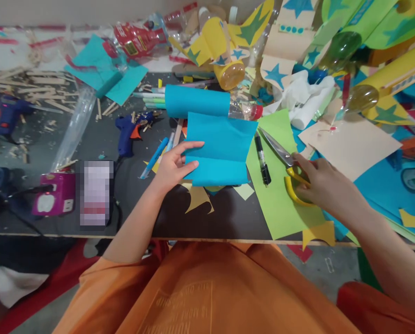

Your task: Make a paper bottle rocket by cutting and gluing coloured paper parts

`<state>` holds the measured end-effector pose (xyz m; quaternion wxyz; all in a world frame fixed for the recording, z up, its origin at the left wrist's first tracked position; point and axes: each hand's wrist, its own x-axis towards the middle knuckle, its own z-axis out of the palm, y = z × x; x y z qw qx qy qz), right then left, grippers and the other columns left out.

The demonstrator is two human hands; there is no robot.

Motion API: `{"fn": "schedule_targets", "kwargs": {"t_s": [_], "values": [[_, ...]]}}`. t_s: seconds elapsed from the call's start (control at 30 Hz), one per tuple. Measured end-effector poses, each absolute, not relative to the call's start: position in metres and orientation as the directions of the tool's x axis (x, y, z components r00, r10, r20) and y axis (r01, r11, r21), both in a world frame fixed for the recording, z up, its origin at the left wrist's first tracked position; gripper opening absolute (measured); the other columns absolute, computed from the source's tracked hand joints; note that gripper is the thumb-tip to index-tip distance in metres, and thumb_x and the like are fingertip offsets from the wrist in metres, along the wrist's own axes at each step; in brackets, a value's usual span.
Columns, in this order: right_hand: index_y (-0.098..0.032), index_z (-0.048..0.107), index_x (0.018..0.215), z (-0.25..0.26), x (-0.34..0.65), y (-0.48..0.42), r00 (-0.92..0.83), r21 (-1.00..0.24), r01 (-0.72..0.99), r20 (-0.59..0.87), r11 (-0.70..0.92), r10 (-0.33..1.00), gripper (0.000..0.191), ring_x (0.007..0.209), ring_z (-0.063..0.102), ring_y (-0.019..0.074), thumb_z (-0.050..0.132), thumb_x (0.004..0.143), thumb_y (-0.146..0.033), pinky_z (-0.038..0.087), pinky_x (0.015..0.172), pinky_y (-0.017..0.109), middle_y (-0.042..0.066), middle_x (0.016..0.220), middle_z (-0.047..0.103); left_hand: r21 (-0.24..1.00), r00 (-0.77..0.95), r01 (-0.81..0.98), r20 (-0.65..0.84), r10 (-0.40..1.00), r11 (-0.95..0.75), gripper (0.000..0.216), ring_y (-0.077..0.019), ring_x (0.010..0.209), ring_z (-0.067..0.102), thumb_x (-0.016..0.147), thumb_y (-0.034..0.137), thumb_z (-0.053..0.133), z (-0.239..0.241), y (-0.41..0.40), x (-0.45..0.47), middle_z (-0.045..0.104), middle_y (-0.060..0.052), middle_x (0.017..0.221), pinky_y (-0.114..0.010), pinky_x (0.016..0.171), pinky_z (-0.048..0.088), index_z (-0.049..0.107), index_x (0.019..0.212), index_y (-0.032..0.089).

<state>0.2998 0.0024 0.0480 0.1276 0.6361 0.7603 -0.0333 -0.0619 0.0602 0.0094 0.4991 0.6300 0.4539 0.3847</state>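
A creased sheet of blue paper (221,144) is in front of me, with my left hand (176,167) closed on its left edge between thumb and fingers. My right hand (314,178) grips the yellow handles of a pair of scissors (279,148). Their blades look closed and point up and left, over a light green sheet (280,204). Beside the blades a black marker (262,160) lies on the green sheet. Just behind the blue paper is a clear bottle wrapped in blue paper (197,102), its red cap to the right.
Blue glue guns (127,132) and scattered wooden sticks (47,88) occupy the left side. A phone (96,192) and a purple box (52,195) sit near the front edge. Paper-covered bottles (228,74) crowd the back. More paper sheets (350,139) overlap at right.
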Motion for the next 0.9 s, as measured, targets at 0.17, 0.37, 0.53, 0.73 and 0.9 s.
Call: {"fn": "schedule_targets", "kwargs": {"t_s": [0.17, 0.37, 0.53, 0.73, 0.9], "values": [[-0.008, 0.055, 0.131, 0.049, 0.291, 0.001, -0.082, 0.123, 0.986, -0.211, 0.109, 0.974, 0.055, 0.072, 0.063, 0.0319, 0.049, 0.077, -0.018, 0.051, 0.066, 0.043, 0.02, 0.088, 0.064, 0.989, 0.242, 0.094, 0.087, 0.966, -0.113, 0.034, -0.0254, 0.097, 0.069, 0.079, 0.038, 0.075, 0.014, 0.06, -0.061, 0.073, -0.008, 0.117, -0.035, 0.067, 0.06, 0.074, 0.11, 0.024], [-0.017, 0.056, 0.125, 0.058, 0.29, 0.008, 0.049, -0.119, 0.989, -0.279, -0.085, 0.959, 0.049, 0.082, 0.063, 0.0322, 0.054, 0.077, -0.029, 0.052, 0.071, 0.042, 0.017, 0.094, 0.06, 0.99, 0.246, 0.09, 0.081, 0.966, -0.106, 0.039, -0.0134, 0.064, 0.064, 0.079, 0.044, 0.076, 0.013, 0.059, -0.062, 0.073, -0.007, 0.111, -0.024, 0.043, 0.047, 0.073, 0.113, 0.025], [-0.021, 0.059, 0.116, 0.064, 0.307, 0.009, 0.065, -0.312, 0.939, -0.256, -0.146, 0.964, 0.042, 0.084, 0.063, 0.03, 0.055, 0.076, -0.031, 0.051, 0.076, 0.043, 0.016, 0.097, 0.064, 0.979, 0.256, 0.113, 0.137, 0.957, -0.17, 0.045, -0.0192, 0.077, 0.069, 0.079, 0.048, 0.077, 0.01, 0.061, -0.065, 0.073, -0.007, 0.106, -0.031, 0.058, 0.059, 0.07, 0.116, 0.025], [-0.028, 0.054, 0.111, 0.076, 0.336, 0.006, -0.044, -0.605, 0.787, -0.248, -0.12, 0.968, 0.054, 0.09, 0.063, 0.0262, 0.06, 0.075, -0.067, 0.052, 0.081, 0.042, 0.015, 0.113, 0.063, 0.954, 0.266, 0.176, 0.189, 0.945, -0.241, 0.055, -0.0268, 0.099, 0.07, 0.079, 0.054, 0.076, 0.006, 0.061, -0.071, 0.071, -0.008, 0.115, -0.036, 0.071, 0.062, 0.064, 0.126, 0.028], [-0.028, 0.055, 0.103, 0.084, 0.331, 0.008, -0.05, -0.468, 0.873, -0.366, -0.138, 0.929, 0.09, 0.063, 0.055, 0.0218, 0.042, 0.055, -0.102, 0.048, 0.061, 0.039, 0.008, 0.078, 0.06, 0.933, 0.252, 0.215, 0.234, 0.939, -0.29, 0.059, -0.0307, 0.113, 0.066, 0.079, 0.053, 0.076, 0.006, 0.06, -0.078, 0.066, -0.008, 0.129, -0.041, 0.083, 0.062, 0.061, 0.131, 0.031]]}}
